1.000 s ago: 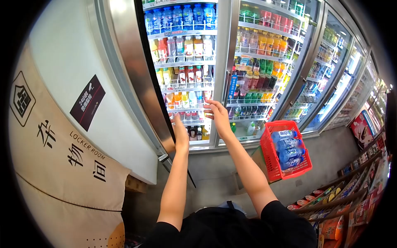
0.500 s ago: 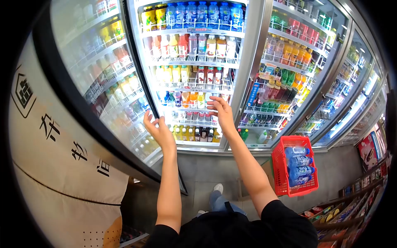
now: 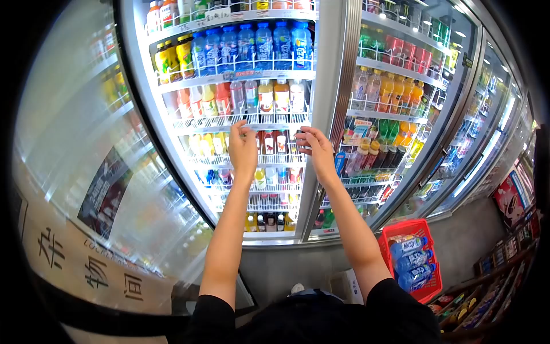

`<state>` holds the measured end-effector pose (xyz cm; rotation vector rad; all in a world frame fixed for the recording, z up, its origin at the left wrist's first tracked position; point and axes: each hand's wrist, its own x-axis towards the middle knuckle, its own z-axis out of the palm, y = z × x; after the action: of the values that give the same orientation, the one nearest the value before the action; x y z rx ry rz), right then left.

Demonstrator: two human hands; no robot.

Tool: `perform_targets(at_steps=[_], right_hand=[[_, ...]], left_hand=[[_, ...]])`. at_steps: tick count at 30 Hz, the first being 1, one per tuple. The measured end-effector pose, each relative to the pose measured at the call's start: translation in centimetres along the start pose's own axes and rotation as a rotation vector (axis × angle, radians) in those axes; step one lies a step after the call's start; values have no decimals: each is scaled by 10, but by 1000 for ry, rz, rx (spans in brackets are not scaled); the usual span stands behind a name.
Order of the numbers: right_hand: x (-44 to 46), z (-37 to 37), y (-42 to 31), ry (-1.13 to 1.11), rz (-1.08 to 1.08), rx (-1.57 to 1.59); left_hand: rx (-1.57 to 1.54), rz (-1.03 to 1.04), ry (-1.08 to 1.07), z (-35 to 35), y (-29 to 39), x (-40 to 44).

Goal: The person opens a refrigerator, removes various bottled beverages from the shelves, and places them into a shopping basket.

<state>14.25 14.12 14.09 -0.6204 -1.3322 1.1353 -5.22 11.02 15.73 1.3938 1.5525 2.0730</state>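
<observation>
My left hand (image 3: 243, 150) is raised in front of the lit drinks cooler, fingers loosely bent and apart, with nothing in it. To its right, my right hand (image 3: 317, 150) hangs at about the same height near the cooler's right edge, its fingers also spread and holding nothing. Behind both hands are wire shelves of bottles. Blue-labelled bottles (image 3: 245, 47) fill most of the upper shelf, beside several yellow bottles (image 3: 167, 62) at its left end. One shelf lower stand juice bottles (image 3: 265, 96) of mixed colours. My left hand hides part of the shelf with red-labelled bottles (image 3: 279, 142).
The cooler's glass door (image 3: 129, 172) stands open on my left. A closed glass door (image 3: 395, 86) covers more drinks on the right. On the floor, a red basket (image 3: 433, 289) holds several blue bottles (image 3: 413, 262). Beside it is a cardboard box (image 3: 345, 285); a snack rack (image 3: 492, 298) stands lower right.
Both my hands have risen from the lower shelves to the middle ones and come closer together. The view has tilted upward, showing a higher shelf and more of the open door.
</observation>
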Motion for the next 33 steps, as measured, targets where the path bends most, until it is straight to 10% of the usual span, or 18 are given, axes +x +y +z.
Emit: perform_targets(at_steps=[19, 33], right_hand=[[180, 10, 27, -153, -256, -114], [341, 31, 4, 523, -350, -361]], left_hand=[[-185, -51, -274, 75, -23, 138], [-235, 371, -413, 185, -35, 277]])
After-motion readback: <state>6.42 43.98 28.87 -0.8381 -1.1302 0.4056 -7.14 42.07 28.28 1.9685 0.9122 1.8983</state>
